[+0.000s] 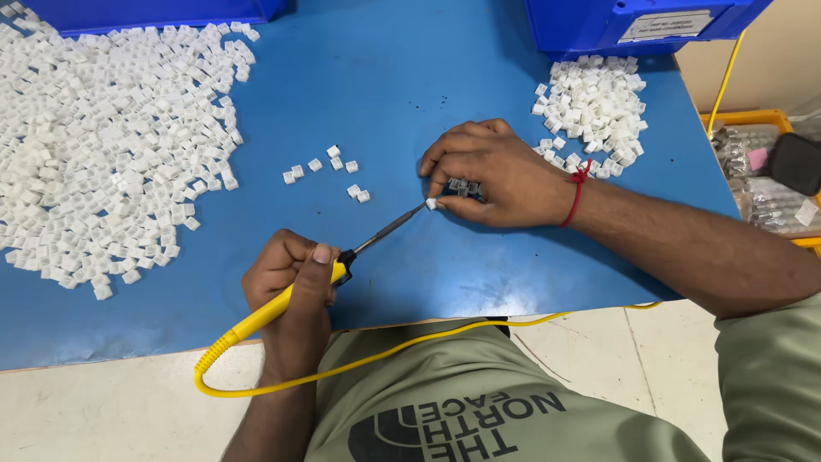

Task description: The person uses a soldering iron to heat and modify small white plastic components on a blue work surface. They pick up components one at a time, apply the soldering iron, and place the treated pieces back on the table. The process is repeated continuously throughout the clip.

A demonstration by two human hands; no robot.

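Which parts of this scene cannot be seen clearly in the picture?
- Head view: the small dark parts under the right hand are mostly covered by its fingers.
- The two blue plastic bins are cut off by the top edge.
- The yellow tray of clear bags is cut off by the right edge and partly hidden by a dark blurred object.
- The small white plastic cube at the tip of the yellow-handled soldering iron is too small for detail.

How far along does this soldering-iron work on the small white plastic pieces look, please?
Possibly done: a smaller heap of white pieces lies by the right hand, though which heap is finished cannot be told. In hand: the right hand steadies one white piece while the left hand touches the yellow soldering iron tip to it. Left: a far larger pile and a few loose pieces on the blue table.
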